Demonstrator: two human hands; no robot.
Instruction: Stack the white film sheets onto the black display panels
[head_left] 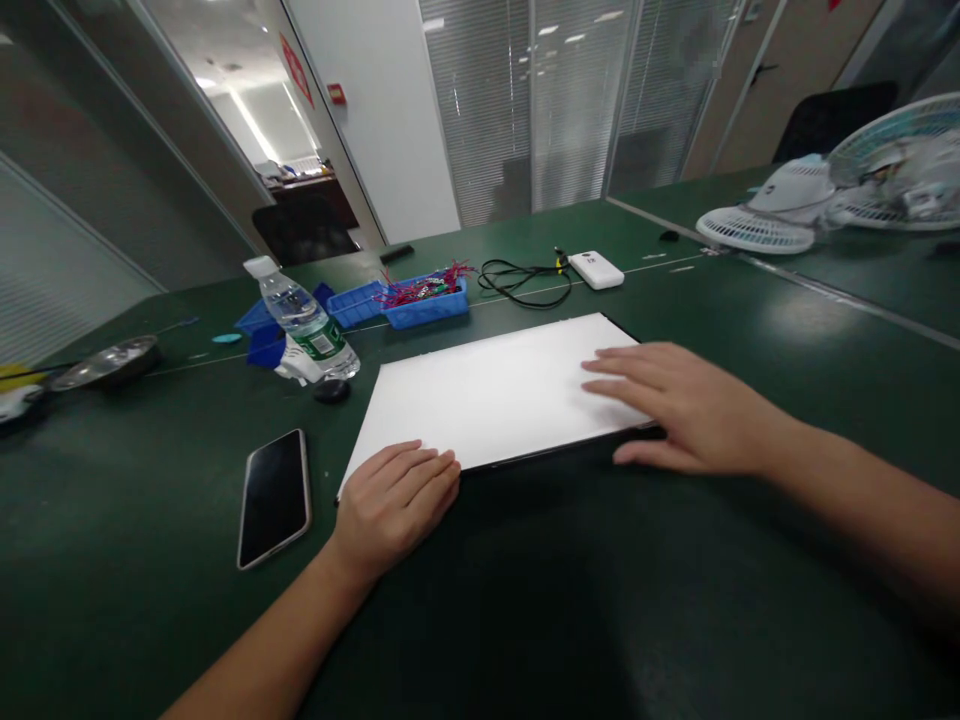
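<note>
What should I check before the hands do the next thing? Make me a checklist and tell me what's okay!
1. Left hand at the white panel: ok, its fingers lie over the near left corner.
2. Right hand touching the panel: cannot tell; its fingers reach over the right side, but contact isn't clear.
3. Phone off the panel: ok, it lies on the table to the left.
4. Bottle has its cap on: ok.
5. Wires tucked inside the blue box: not ok, some red ends stick out over the rim.
</note>
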